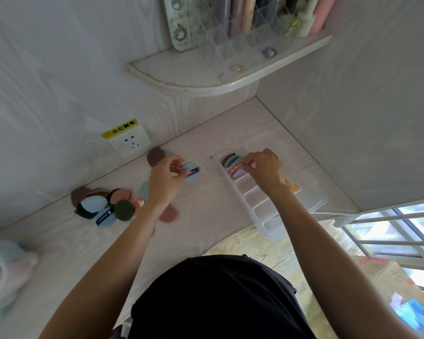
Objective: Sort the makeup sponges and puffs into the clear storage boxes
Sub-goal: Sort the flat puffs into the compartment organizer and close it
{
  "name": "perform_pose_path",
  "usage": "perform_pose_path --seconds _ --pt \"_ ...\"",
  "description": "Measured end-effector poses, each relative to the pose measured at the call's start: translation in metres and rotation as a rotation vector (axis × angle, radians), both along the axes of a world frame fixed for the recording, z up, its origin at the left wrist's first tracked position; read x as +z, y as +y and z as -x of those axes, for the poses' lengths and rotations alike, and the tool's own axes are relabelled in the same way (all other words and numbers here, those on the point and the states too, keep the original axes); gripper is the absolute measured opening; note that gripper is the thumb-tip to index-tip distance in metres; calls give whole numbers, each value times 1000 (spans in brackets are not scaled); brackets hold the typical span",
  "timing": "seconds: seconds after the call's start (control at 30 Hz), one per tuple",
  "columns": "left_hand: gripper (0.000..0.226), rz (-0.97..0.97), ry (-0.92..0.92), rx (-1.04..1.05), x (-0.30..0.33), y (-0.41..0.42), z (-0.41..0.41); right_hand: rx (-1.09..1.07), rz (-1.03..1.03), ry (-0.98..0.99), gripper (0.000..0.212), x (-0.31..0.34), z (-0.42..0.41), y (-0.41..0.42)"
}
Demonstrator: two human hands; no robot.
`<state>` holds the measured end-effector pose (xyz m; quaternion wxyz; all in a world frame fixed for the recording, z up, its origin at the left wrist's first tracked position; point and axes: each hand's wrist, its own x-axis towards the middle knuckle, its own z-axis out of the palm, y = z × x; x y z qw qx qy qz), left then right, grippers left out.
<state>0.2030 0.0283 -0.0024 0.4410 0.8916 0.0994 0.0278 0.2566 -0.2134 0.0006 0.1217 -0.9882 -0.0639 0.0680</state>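
Sorting in progress at a pale desk (206, 216): right hand (264, 167), fingers curled, pressing a lilac puff (239, 172) upright into the box (274, 209), apparently so more fit. Just past those fingertips, darker puffs (230, 159) already standing on edge. Left hand (167, 177) pinching a light blue puff (191, 168) by its dark strap (next in line, presumably). Below that wrist, the loose pile (103, 206) unsorted; beyond the knuckles, one brown puff (155, 155) near a wall socket (129, 140). Nothing blocking the short path between hands.
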Motion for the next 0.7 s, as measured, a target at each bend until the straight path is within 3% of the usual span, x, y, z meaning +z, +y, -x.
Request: perform_pose_path --seconds 0.07,0.23,0.53,0.7 --pt "23 110 -30 -121 8 -24 -3 -19 -26 27 26 2 -1 0" --pt "24 65 -58 -337 9 -70 -19 -57 -126 72 21 4 -1 -2" --pt "19 -196 33 -450 9 -90 -39 -26 -107 125 15 1 -9 -7" --pt "18 -192 58 -480 4 -100 -38 31 -92 160 19 4 -15 -7"
